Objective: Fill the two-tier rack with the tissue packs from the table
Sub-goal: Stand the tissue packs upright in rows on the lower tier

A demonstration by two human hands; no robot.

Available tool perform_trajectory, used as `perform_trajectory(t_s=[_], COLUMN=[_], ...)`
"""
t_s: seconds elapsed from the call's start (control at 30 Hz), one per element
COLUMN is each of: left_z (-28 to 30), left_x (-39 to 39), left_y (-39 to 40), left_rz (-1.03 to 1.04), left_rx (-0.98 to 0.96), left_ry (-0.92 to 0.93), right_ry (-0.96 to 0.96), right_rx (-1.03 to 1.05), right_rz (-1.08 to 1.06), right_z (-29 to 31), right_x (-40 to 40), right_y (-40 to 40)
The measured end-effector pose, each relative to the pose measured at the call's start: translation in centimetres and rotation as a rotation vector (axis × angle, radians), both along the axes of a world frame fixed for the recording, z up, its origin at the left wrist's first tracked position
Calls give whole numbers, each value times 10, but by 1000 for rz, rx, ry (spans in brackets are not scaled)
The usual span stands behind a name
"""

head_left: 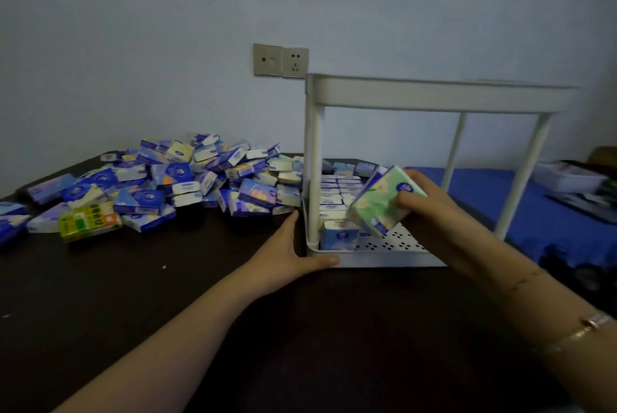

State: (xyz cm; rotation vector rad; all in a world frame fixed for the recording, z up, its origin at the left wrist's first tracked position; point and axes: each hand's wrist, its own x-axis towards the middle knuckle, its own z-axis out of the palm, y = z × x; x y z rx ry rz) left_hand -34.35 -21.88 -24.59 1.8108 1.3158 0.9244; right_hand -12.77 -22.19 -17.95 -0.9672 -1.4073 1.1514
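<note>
Head view shows your right hand (424,202) gripping a green-and-white floral tissue pack (384,200), thumb on its near face and fingers curled over its far edge. You hold the pack tilted, inside the open front of the white plastic two-tier rack (434,95), above the perforated lower tray (394,240). Rows of blue-and-white tissue packs (335,199) already fill the left side of that lower tier, standing on edge from the back toward the front left corner. What lies in the upper tier cannot be seen from this angle.

Your left hand (293,255) rests with fingers straight against the rack's front left corner, thumb lying along the tray's front rim, palm on the dark counter (233,329); it holds nothing.

Left of the rack, a large loose heap of blue, purple and white tissue packs (187,179) covers the back of the counter, touching the rack's left side. One yellow-and-green pack (88,220) sits at the near left edge of the heap.

On the wall behind, a beige switch and socket plate (280,60) sits just above the rack's top left corner. A blue-covered bed (521,209) lies to the right, behind the rack.
</note>
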Motion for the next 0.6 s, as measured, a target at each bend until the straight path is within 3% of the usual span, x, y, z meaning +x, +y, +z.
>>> perform_trajectory(t_s=[0.27, 0.43, 0.6], left_z=[-8, -14, -14], left_x=[21, 20, 19], left_y=[22, 26, 28], left_rz=[-10, 1, 4], left_rx=[-128, -140, -168], left_ry=[-224, -245, -245], right_ry=[-183, -363, -394], right_rx=[-92, -188, -267], right_rz=[-76, 60, 43], right_z=[-25, -30, -32], right_x=[24, 11, -2], right_y=[35, 47, 59])
